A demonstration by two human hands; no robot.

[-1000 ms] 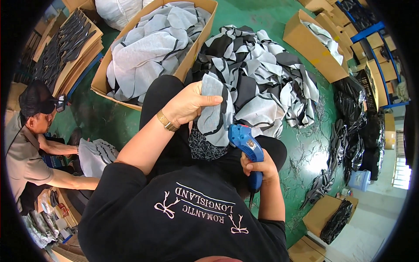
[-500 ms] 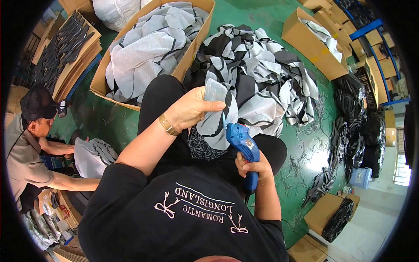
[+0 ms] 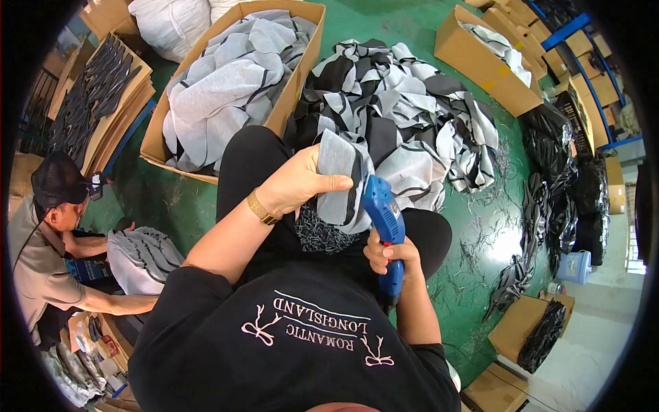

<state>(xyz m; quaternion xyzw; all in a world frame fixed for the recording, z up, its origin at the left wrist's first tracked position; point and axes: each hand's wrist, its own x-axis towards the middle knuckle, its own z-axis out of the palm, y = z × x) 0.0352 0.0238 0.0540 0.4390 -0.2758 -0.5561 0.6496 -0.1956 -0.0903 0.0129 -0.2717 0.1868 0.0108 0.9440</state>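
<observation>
Tool [image 3: 383, 218] risen beside fabric [image 3: 338, 180].

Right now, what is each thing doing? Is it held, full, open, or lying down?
left hand: closed on a grey fabric piece, holding it up.
right hand: gripping the blue tool, its tip at the fabric piece.
big cardboard box: open, filled with grey fabric.
black-and-grey fabric pile: loose on the green floor.
far cardboard box: open, some fabric inside.
</observation>
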